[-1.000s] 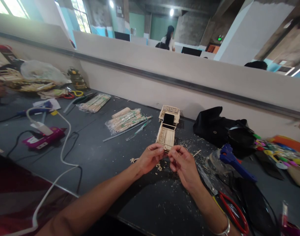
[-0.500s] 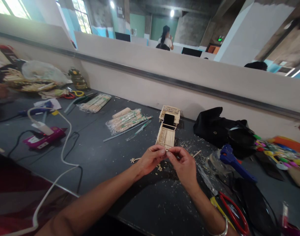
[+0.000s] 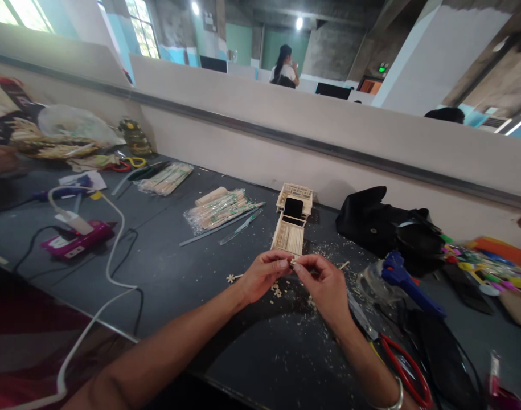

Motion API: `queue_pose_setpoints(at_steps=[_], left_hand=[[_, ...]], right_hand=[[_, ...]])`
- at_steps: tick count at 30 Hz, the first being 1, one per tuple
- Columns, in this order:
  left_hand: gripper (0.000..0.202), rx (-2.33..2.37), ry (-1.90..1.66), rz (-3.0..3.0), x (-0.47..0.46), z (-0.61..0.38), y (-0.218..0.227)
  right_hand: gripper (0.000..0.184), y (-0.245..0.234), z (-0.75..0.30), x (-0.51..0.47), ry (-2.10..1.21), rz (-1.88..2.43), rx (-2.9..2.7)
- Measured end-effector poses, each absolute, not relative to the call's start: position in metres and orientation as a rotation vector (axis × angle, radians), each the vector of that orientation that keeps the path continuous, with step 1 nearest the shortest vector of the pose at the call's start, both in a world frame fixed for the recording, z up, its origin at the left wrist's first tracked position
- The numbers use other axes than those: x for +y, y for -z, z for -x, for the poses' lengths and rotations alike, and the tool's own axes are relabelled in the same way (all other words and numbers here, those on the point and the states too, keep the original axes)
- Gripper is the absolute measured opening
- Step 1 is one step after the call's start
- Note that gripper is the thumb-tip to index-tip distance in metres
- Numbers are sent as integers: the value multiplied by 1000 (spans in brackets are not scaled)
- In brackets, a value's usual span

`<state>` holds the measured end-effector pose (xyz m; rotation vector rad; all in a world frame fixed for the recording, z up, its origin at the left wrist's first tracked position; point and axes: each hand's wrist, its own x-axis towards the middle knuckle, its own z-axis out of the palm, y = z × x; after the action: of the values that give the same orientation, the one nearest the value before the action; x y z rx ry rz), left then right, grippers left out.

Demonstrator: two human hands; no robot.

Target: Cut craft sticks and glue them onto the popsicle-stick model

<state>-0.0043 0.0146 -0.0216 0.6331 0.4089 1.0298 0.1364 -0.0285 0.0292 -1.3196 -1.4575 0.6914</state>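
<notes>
My left hand (image 3: pixel 262 275) and my right hand (image 3: pixel 324 285) meet just in front of a small model built of wooden sticks (image 3: pixel 291 223) on the dark table (image 3: pixel 166 267). Both hands pinch a tiny wooden piece (image 3: pixel 292 263) between thumb and fingertips, the fingers curled. The piece is too small to make out in detail. Wood chips and short offcuts (image 3: pixel 278 291) lie scattered under the hands. A small flower-shaped stick piece (image 3: pixel 231 278) lies left of my left hand.
Packets of sticks (image 3: pixel 220 209) lie behind on the left, with a pink device (image 3: pixel 74 239) and white cable (image 3: pixel 110 256). A black bag (image 3: pixel 380 219), blue glue gun (image 3: pixel 407 282) and red-handled pliers (image 3: pixel 407 370) are on the right. A person (image 3: pixel 286 66) stands far behind the partition.
My right hand has shifted slightly right and lower, and the fingertips of both hands have closed in together on the small piece. The distant person has turned.
</notes>
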Motion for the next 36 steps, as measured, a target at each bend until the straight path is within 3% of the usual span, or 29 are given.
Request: queue_pose_setpoints(at_steps=[36], left_hand=[[36,619,-1069,-759,15,3,21]], right_hand=[[13,-38,-139,-30,-595,1361,-1660]])
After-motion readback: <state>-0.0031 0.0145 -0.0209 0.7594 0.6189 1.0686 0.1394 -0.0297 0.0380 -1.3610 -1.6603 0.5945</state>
